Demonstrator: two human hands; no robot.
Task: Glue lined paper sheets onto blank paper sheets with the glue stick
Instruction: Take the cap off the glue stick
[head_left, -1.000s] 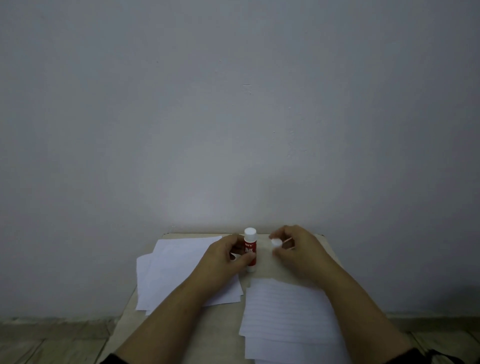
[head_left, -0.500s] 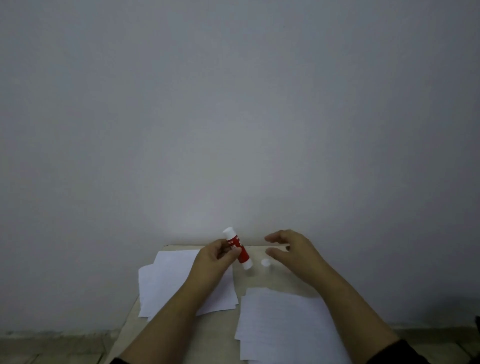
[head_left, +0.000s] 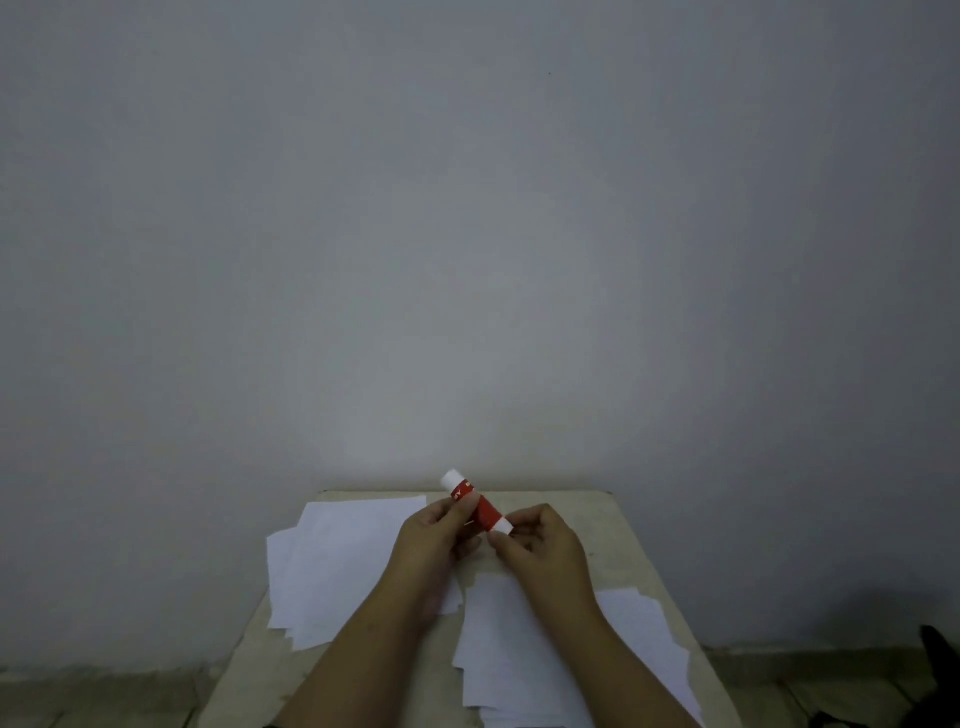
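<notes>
A red glue stick (head_left: 485, 512) with white ends is held tilted above the table's far part, its upper end pointing up and to the left. My left hand (head_left: 434, 540) grips its middle. My right hand (head_left: 540, 548) pinches its lower white end. A loose pile of blank white sheets (head_left: 337, 561) lies on the left of the table, partly under my left forearm. A pile of lined sheets (head_left: 519, 654) lies on the right, partly under my right forearm. The lines are faint in this dim light. I cannot see a cap.
The small beige table (head_left: 613, 519) stands against a plain grey wall (head_left: 478, 260). Its edges drop to a tiled floor (head_left: 104, 696) on both sides. A dark object (head_left: 940, 657) sits at the lower right edge of the view.
My left hand lifted the glue stick from upright on the table and tilted it. My right hand put down a small white piece, then came over and took the stick's lower end.
</notes>
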